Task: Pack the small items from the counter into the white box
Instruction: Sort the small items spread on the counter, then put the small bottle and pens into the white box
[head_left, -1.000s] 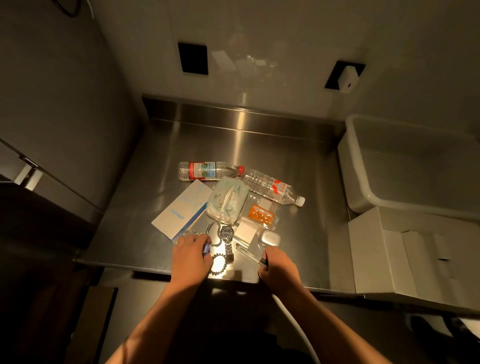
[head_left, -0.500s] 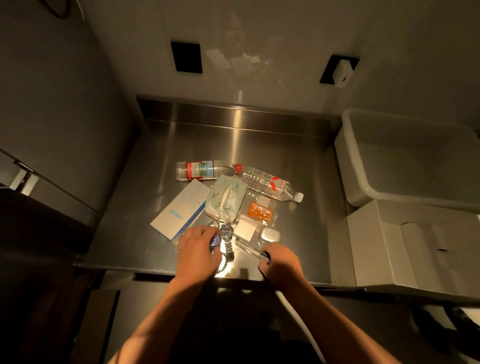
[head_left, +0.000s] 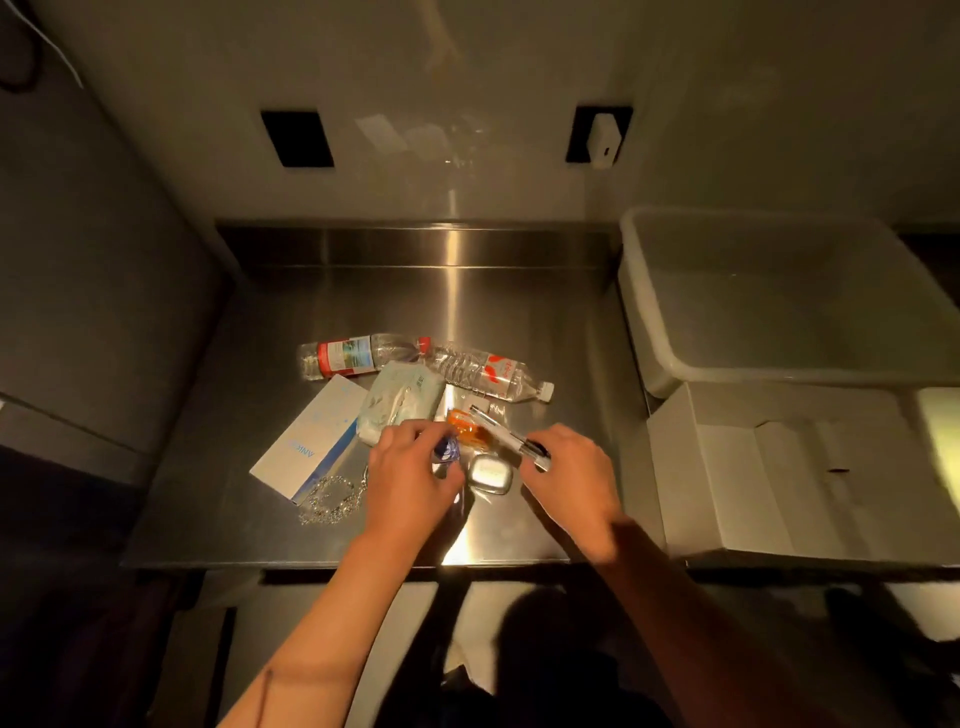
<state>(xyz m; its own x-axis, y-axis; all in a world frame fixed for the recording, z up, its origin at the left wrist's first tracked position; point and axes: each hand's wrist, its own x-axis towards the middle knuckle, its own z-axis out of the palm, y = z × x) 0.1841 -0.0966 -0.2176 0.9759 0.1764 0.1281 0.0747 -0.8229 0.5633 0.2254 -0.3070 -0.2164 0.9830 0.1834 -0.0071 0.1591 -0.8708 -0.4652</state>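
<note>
Both my hands have come off the counter's front edge and up over the pile. My right hand (head_left: 563, 462) now pinches the clear-barrelled pen (head_left: 511, 439), lifted across the orange packet (head_left: 470, 434); my left hand (head_left: 410, 473) curls its fingers round a small blue object (head_left: 447, 449). The open white cardboard box (head_left: 779, 483) waits at the right, nothing visibly in it, so packing is only beginning.
</note>
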